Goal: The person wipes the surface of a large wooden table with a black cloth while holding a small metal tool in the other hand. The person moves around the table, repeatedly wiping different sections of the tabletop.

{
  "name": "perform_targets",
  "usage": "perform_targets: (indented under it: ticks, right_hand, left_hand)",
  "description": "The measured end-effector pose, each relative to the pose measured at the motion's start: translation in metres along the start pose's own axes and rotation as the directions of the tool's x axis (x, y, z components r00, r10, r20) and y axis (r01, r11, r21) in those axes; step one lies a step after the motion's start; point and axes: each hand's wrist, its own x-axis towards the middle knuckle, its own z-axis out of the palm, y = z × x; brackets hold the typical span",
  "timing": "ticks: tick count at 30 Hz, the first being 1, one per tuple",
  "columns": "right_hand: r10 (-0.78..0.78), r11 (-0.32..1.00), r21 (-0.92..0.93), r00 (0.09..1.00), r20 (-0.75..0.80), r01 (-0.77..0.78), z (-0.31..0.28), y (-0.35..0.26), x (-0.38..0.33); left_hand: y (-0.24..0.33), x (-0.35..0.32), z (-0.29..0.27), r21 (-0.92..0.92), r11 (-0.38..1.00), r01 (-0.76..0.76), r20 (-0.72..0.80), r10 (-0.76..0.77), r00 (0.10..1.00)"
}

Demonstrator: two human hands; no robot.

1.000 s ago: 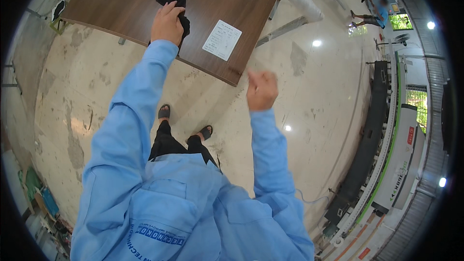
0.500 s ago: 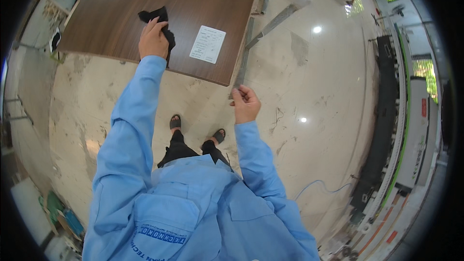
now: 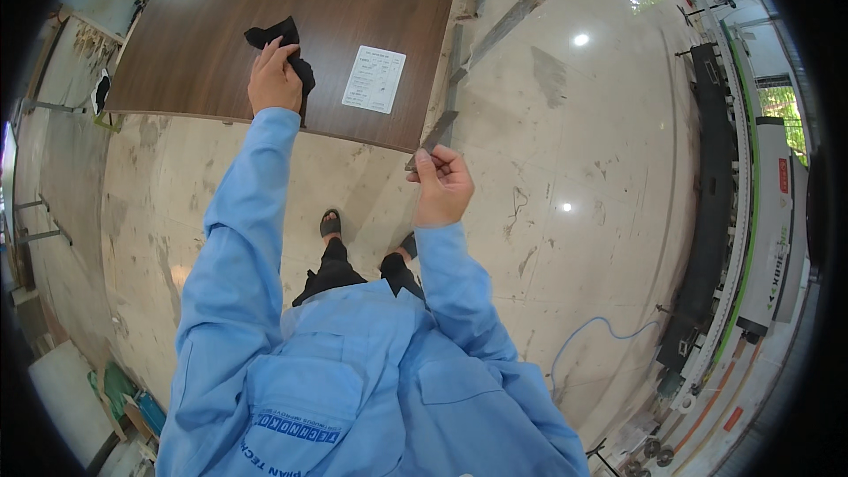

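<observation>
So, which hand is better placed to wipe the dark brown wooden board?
Left: the left hand already presses the black cloth on the dark brown wooden board; the right hand pinches its corner.

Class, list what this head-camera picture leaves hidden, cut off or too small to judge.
- Black cloth: partly covered by the left hand.
- Thin strip pinched in the right hand: too small to identify.
- Brown panel: far side cut off by the picture's top edge.
- White sheet: print too small.
</observation>
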Motion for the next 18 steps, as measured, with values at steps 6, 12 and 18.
perform_targets:
  ticks: [6, 12, 18]
  right_hand:
    - [0.053, 0.994, -0.085, 0.992, -0.118, -0.063, 0.007, 0.013, -0.007]
    - [-0.373, 0.707, -0.591, 0.915, 0.156, 0.389, 0.005, -0.006, -0.002]
    - [-0.593, 0.163, -0.83, 0.725, 0.35, 0.534, 0.027, -0.008, -0.013]
  left_hand:
    - [-0.002, 0.002, 0.0, 0.047, 0.999, -0.027, 0.014, 0.026, 1.0]
    - [-0.011, -0.001, -0.02, -0.079, 0.967, -0.241, 0.169, 0.251, 0.953]
    - [-0.074, 0.03, -0.055, -0.107, 0.959, -0.264, 0.171, 0.279, 0.945]
